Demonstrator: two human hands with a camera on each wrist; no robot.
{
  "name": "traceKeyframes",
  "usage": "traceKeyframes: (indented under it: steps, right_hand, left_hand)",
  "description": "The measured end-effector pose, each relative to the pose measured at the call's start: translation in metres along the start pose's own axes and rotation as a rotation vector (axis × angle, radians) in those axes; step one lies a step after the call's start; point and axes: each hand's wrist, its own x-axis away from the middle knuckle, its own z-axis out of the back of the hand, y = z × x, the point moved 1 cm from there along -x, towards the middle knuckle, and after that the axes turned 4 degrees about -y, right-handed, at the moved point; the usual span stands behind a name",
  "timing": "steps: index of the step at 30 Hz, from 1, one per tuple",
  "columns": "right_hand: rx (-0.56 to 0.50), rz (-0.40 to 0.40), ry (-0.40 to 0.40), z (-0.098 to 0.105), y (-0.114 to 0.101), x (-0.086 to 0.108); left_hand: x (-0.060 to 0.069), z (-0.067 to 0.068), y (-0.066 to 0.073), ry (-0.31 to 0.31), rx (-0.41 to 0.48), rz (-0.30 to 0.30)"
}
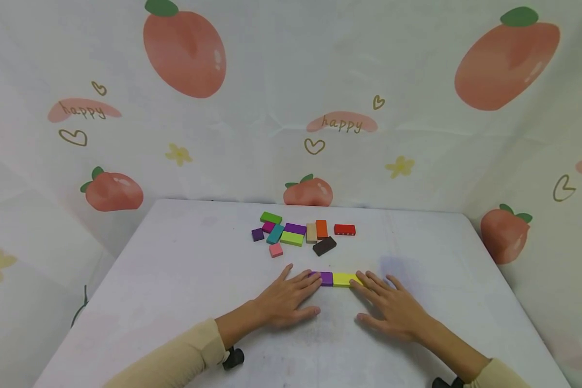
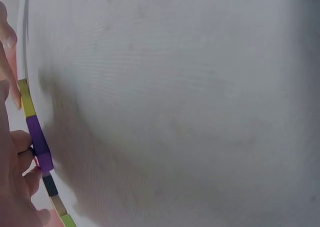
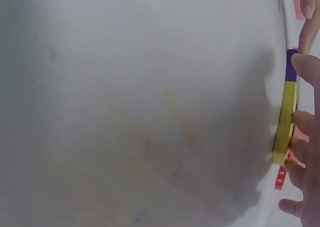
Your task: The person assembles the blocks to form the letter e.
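Note:
A purple block (image 1: 327,278) and a yellow block (image 1: 343,279) lie end to end in a row across the white table. My left hand (image 1: 287,296), palm down with fingers extended, rests its fingertips on the left part of the purple block. At the other side, my right hand (image 1: 397,310) touches the right end of the yellow block with spread fingers. Both thumbs stay apart from the blocks. In the left wrist view, fingertips meet the side of the purple block (image 2: 38,134). The right wrist view has fingers along the yellow block (image 3: 285,119). Fingers partly cover both outer ends.
Farther back lies a loose group of several blocks, among them a green block (image 1: 271,217), a teal block (image 1: 275,234), an orange block (image 1: 321,229), a black block (image 1: 324,246), a pink block (image 1: 275,250) and a red block (image 1: 345,230). A patterned cloth (image 1: 252,161) hangs behind the table.

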Motion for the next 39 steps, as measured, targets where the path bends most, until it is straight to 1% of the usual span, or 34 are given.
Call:
traceKeyframes:
  steps: [7,14,19,24,31,33,35,39]
  right_hand:
    - [0.009,0.000,-0.001,0.000,-0.002,0.002]
    - [0.020,0.022,0.046,0.000,-0.003,0.003]
    - [0.022,0.023,0.035,0.000,-0.003,0.004]
    - [0.010,0.022,0.042,-0.001,-0.003,0.004]
    - [0.005,0.062,0.072,0.004,0.001,0.005]
    - [-0.014,0.069,0.068,0.007,0.004,0.006]
    - [-0.039,0.069,0.046,0.008,0.006,0.007]
    - [-0.090,0.046,-0.030,0.010,0.010,0.008]
  left_hand:
    - [0.004,-0.001,0.002,-0.004,0.009,-0.006]
    - [0.006,0.001,0.003,0.000,0.004,-0.010]
    - [0.007,-0.001,0.002,0.003,0.000,-0.010]
    - [0.006,-0.003,0.001,0.006,-0.004,-0.010]
    - [0.008,-0.002,0.000,0.017,0.009,-0.011]
    - [0.010,0.000,-0.002,0.028,0.024,-0.004]
    - [0.012,0.002,-0.006,0.053,0.038,0.009]
    - [0.017,0.007,-0.022,0.126,0.039,0.060]
